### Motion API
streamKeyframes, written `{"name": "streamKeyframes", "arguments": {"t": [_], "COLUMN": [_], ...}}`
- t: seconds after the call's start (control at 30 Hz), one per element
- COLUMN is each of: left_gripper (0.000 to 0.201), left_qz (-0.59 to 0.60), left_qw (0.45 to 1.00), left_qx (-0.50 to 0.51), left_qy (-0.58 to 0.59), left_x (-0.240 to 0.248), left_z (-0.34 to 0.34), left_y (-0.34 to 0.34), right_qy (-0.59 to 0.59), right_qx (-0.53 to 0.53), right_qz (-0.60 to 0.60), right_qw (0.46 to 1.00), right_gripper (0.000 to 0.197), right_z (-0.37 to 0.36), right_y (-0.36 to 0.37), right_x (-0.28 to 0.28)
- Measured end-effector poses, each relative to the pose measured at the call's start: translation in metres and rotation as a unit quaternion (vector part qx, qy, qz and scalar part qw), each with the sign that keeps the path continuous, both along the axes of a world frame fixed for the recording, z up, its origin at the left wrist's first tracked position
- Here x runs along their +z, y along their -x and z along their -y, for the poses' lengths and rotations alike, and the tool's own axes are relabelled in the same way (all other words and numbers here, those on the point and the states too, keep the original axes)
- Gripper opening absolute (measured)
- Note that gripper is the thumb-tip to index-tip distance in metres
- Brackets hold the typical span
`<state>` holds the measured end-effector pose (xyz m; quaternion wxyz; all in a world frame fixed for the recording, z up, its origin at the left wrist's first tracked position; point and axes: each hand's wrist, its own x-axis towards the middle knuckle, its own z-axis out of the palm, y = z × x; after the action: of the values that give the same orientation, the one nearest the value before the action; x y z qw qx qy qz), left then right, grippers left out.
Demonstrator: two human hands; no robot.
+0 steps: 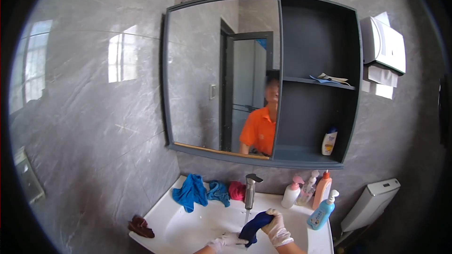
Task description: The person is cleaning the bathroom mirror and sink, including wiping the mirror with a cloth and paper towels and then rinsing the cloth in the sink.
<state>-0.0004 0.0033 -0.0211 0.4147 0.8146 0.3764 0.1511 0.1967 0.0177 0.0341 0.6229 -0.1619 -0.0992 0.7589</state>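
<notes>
A dark blue cloth [255,224] is stretched between my two gloved hands over the white washbasin [175,239]. My right hand [277,228], in a thin whitish glove, grips its upper right end. Lower down, my left hand [227,242], gloved alike, is closed at the cloth's lower left end; its fingers are partly hidden. Water runs from the metal faucet [251,192] just behind the cloth, down towards it.
On the basin's back rim lie a bright blue cloth [190,193], a smaller blue cloth [218,193] and a red cloth [237,191]. A brown cloth [141,226] lies at the left corner. Several pump bottles, one light blue [321,214], stand right. A mirrored cabinet [308,163] hangs above.
</notes>
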Motion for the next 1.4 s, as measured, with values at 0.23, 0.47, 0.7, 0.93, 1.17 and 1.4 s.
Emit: {"name": "streamKeyframes", "arguments": {"t": [0.23,0.47,0.7,0.93,1.17,1.4], "left_gripper": [0.016,0.052,0.065,0.033,0.037,0.042], "left_qz": [0.369,0.521,0.631,0.526,0.528,-0.104], "left_qw": [0.803,0.745,0.558,0.589,0.628,0.956], "left_qx": [0.164,0.101,0.163,0.219,0.320,0.263], "left_qy": [0.438,0.404,0.513,0.573,0.473,-0.081], "left_x": [0.053,0.021,-0.056,-0.049,-0.019,0.022], "left_z": [-0.040,-0.043,-0.040,-0.056,-0.039,-0.056], "left_y": [-0.019,-0.018,0.030,-0.038,-0.035,0.047], "right_qy": [0.195,0.256,-0.124,0.087,-0.002,-0.098], "right_qx": [-0.013,-0.024,-0.194,-0.166,-0.182,0.270], "right_qz": [0.396,0.206,0.652,0.658,0.639,0.821], "right_qw": [0.897,0.944,0.723,0.729,0.747,0.494], "right_gripper": [0.039,0.052,0.028,0.027,0.020,0.043], "right_z": [0.038,-0.025,0.012,-0.048,-0.019,-0.009], "right_y": [-0.033,0.041,0.141,0.069,0.094,0.047], "right_x": [-0.041,-0.039,-0.022,-0.061,-0.042,0.014]}}
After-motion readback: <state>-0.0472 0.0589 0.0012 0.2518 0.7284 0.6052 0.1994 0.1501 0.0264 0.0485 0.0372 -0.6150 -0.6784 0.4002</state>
